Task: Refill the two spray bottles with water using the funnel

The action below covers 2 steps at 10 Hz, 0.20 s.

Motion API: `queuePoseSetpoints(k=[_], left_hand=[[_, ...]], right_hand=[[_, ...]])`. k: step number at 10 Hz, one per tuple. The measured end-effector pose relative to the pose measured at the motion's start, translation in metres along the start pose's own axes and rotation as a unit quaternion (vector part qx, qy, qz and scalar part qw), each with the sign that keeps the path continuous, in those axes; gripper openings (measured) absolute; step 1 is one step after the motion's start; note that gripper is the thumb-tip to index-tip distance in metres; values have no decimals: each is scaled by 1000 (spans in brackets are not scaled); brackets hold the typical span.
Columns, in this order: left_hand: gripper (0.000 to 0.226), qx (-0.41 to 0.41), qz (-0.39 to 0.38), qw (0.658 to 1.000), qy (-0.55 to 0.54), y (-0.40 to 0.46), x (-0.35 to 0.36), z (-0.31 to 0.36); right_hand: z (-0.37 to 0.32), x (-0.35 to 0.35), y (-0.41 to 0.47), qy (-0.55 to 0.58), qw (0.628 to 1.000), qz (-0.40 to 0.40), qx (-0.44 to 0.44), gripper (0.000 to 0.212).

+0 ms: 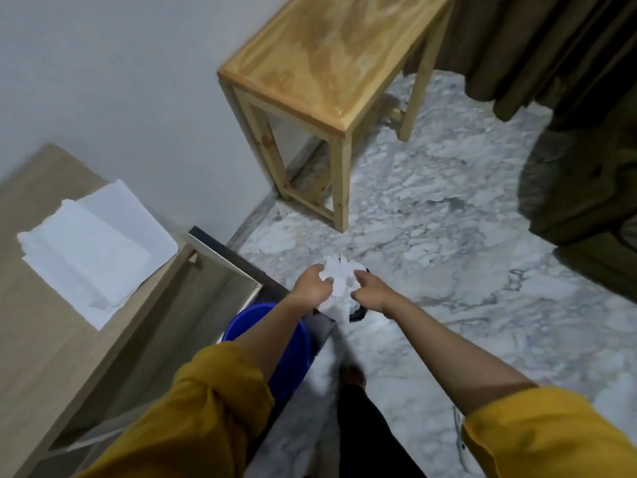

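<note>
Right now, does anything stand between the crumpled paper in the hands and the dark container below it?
Nothing visible does. The left hand and the right hand grip the white paper wad directly above the dark container on the floor, and the wad itself hides most of it. No spray bottle or funnel is in view.

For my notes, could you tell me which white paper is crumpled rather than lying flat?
The crumpled white paper held between both hands; the folded white sheets lie flat on the beige counter.

The one head view looked steeply down from standing height, facing the floor and wall corner.
</note>
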<state>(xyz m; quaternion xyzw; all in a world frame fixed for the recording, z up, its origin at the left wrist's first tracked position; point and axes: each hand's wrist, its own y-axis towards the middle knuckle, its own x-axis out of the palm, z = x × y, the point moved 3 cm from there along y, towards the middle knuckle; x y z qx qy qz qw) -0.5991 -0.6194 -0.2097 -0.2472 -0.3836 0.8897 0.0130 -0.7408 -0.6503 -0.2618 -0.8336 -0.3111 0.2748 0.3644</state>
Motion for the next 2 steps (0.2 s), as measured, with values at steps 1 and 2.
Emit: queuePoseSetpoints(k=[1,2], left_hand=[[10,-18,-5,1000,14,8,0,-3],[14,-23,-11,998,58,16,1,-17]], right_hand=[[27,-3,20,-13,999,-23,44,71],[52,1,40,-24,999,-22,44,63]])
